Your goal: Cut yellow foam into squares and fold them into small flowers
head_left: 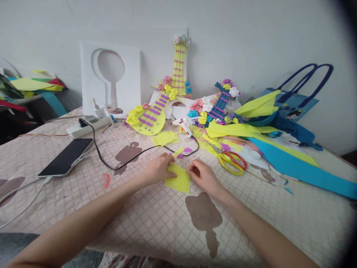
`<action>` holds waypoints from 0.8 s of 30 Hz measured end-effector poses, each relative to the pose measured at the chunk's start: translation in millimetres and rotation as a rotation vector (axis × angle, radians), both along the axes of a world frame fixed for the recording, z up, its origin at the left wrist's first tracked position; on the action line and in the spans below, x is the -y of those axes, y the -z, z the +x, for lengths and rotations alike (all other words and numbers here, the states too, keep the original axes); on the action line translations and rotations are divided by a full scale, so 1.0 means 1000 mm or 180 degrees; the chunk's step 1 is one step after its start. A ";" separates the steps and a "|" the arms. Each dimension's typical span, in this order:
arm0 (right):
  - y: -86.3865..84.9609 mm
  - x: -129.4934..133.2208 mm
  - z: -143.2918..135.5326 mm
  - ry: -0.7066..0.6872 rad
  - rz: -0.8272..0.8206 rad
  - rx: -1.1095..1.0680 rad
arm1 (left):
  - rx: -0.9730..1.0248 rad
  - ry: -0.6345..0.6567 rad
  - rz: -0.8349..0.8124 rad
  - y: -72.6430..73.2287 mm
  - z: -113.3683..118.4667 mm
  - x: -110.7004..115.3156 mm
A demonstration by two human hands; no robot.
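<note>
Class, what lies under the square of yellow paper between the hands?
The pale, diamond-grid tablecloth shows around the square of yellow paper; the patch directly beneath is covered, so anything else there cannot be seen.

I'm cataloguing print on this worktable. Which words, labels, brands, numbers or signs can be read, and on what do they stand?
No text can be read in this view.
Yellow sheet: no lettering visible.
Glue gun: any marking is too small to read.
Blue bag: a printed picture, no readable words.
Yellow guitar: small dark marks, too small to make out.
Red mark on the tablecloth: too blurred to read.
</note>
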State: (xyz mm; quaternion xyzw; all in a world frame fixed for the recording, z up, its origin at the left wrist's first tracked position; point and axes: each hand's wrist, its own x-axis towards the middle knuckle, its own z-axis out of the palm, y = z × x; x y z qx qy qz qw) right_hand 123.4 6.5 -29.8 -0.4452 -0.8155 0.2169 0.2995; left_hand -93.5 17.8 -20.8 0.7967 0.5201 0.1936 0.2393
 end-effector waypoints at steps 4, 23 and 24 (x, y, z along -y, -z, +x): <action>0.001 -0.001 0.001 0.0063 -0.0135 -0.0162 | 0.0122 0.0120 0.0014 0.001 -0.001 -0.002; 0.001 -0.005 -0.005 0.0296 -0.0645 -0.1243 | 0.2262 -0.0668 -0.0821 -0.029 -0.021 -0.062; 0.001 -0.006 -0.006 0.0333 -0.0878 -0.1617 | 0.2336 -0.0638 -0.0920 -0.031 -0.019 -0.061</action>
